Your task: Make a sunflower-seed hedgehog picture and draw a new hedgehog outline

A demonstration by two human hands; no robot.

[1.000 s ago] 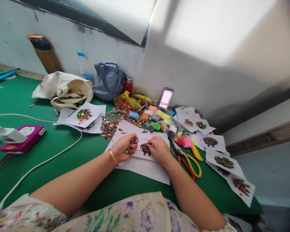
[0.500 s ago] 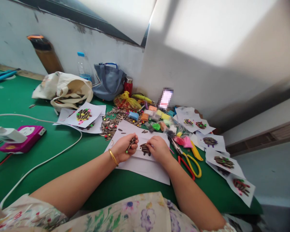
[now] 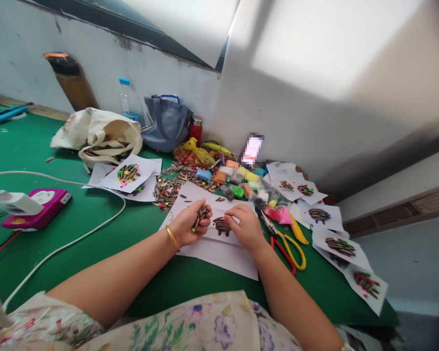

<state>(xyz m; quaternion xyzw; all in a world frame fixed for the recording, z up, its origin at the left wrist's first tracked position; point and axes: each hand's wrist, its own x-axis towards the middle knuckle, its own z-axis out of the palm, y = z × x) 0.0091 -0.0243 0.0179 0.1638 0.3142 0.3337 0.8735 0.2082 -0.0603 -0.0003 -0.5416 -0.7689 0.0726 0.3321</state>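
Note:
My left hand (image 3: 190, 225), with a gold bangle on the wrist, is curled round a bunch of striped sunflower seeds (image 3: 202, 214). My right hand (image 3: 243, 223) rests on a white sheet of paper (image 3: 219, 253), its fingers pinched at a dark seed-covered figure (image 3: 221, 225) stuck on the sheet. Both hands lie close together above a small stack of white sheets on the green table (image 3: 88, 229). What the right fingertips pinch is too small to make out.
A pile of loose seeds (image 3: 168, 187) and coloured clay blocks (image 3: 227, 174) lie behind the hands. Yellow-handled pliers (image 3: 292, 246) sit to the right, finished seed pictures (image 3: 340, 246) beyond. Bags, a bottle, a pink device (image 3: 36, 209) and a white cable (image 3: 76, 234) are at left.
The left hand has lifted slightly and shows the seeds more. The right hand has shifted a little toward the seed figure. The view has moved slightly.

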